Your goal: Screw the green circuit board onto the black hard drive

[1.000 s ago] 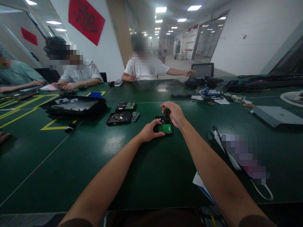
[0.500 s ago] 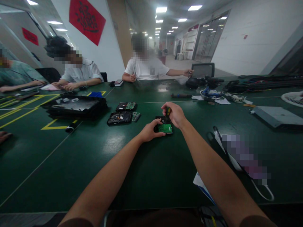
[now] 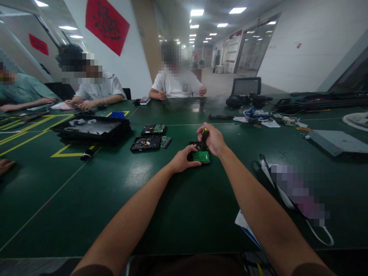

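Note:
A hard drive (image 3: 202, 156) with a green circuit board facing up lies on the green table in front of me. My left hand (image 3: 184, 159) grips its left side, thumb at the near edge and fingers at the far edge. My right hand (image 3: 212, 138) is closed around a screwdriver (image 3: 205, 133) with a black and yellow handle, held upright over the far part of the drive. The screwdriver's tip is too small and dark to make out. To the left lie a second hard drive (image 3: 146, 143), another drive (image 3: 153, 129) and a loose circuit board (image 3: 165, 142).
Stacked black trays (image 3: 92, 128) stand at the left, near a dark cylinder (image 3: 86, 154). A long-handled tool (image 3: 220, 116) and cables (image 3: 254, 114) lie farther back. A grey metal box (image 3: 339, 142) sits at the right. Co-workers (image 3: 178, 82) sit across the table.
My right hand has turned slightly around the screwdriver, showing more of its handle. My left hand stays on the drive. The co-worker opposite has drawn an outstretched arm back in.

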`<control>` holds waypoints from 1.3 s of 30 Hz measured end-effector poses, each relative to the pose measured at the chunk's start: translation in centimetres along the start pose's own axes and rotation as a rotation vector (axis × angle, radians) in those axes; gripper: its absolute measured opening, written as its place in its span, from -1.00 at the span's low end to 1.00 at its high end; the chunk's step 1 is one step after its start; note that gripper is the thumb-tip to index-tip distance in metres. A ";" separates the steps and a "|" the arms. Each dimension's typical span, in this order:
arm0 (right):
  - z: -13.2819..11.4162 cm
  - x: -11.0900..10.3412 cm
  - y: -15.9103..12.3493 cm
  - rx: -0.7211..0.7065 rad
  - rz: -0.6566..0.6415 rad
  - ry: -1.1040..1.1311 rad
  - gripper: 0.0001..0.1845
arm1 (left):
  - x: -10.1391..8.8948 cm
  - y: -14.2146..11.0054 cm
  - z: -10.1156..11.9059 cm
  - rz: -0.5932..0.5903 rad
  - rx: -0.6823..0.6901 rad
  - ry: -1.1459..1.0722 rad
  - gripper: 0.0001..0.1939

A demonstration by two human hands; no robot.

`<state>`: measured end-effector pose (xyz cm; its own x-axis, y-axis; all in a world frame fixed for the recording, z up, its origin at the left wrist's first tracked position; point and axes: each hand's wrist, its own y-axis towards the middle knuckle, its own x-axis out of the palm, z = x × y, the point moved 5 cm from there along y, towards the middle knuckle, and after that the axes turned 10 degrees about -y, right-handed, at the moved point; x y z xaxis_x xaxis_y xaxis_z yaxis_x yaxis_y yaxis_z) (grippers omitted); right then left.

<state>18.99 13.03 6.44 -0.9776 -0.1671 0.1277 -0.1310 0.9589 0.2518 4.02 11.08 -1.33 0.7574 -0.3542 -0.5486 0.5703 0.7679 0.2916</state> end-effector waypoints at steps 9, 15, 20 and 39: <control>0.0 -0.1 0.1 -0.047 0.064 -0.061 -0.66 | 0.0 0.0 -0.1 0.002 -0.003 0.008 -0.34; 0.2 -0.2 0.1 -0.006 0.034 -0.008 -0.57 | 0.0 -0.1 0.1 -0.004 0.004 -0.001 -0.34; 0.6 -0.5 0.3 -0.029 0.026 0.008 -0.53 | 0.0 -0.1 0.1 0.003 0.013 0.008 -0.34; 0.2 -0.2 0.0 -0.063 0.039 0.006 -0.68 | 0.1 0.0 -0.2 0.013 0.020 0.008 -0.33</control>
<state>19.10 13.15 6.21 -0.9807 -0.1314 0.1447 -0.0819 0.9483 0.3065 3.99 11.15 -1.56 0.7623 -0.3401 -0.5507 0.5667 0.7617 0.3140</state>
